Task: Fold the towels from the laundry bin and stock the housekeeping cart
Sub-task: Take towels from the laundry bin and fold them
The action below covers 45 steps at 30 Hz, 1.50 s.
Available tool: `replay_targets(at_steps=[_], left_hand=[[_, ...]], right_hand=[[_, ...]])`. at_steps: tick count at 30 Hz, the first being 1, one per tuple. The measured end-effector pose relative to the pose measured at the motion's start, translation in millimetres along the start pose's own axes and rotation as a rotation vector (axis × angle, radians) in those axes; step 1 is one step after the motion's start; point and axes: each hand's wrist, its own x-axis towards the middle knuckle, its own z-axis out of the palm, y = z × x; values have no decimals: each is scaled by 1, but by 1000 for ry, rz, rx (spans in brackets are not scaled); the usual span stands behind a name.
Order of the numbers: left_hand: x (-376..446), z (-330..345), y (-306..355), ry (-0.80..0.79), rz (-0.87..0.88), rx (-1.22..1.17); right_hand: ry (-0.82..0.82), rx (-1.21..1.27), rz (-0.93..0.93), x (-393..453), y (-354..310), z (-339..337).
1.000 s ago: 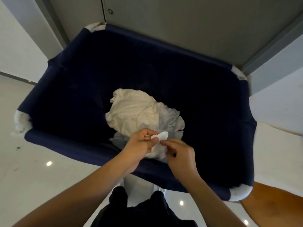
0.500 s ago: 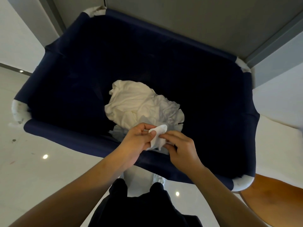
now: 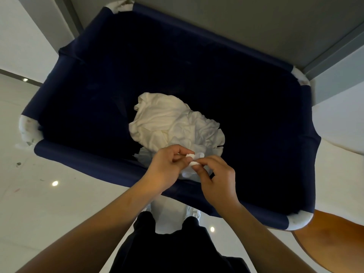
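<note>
Two hands meet over the near rim of the laundry bin (image 3: pixel 82 154), both pinching one small corner of a white towel (image 3: pixel 192 170). The left hand (image 3: pixel 167 168) grips it between thumb and curled fingers, and the right hand (image 3: pixel 216 180) nips the same fold just beside it. The towel's body hangs below the hands, above the crumpled white pile (image 3: pixel 169 123) lying deep in the bin. Such cloth looks light, limp and unbreakable, so it will sag wherever it is unsupported; sliding the hands apart along the hem to two corners should spread it. Compared with a second ago, the pinched corner sits tighter between the fingertips, with less cloth showing.
</note>
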Motion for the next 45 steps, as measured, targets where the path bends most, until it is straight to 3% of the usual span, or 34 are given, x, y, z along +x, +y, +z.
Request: replay_targets(at_steps=[7,12,21,31,40,45], left_hand=[[-11,-8,-3,-165,20,-92],[-8,-5,-6,-53,91,18],[3,-18,35,-39,298,258],[14,-15,112,24,521,485],[5,-7,187,202,635,582],[5,-2,213,292,658,563]], right_hand=[[35,67,146,-5,-11,4],[6,133,210,-5,-16,-1],[-66,-58,-83,13,1,-6],[52,-62,-128,67,-22,-16],[-133,225,-124,118,-43,-72],[13,361,-148,134,-42,-88]])
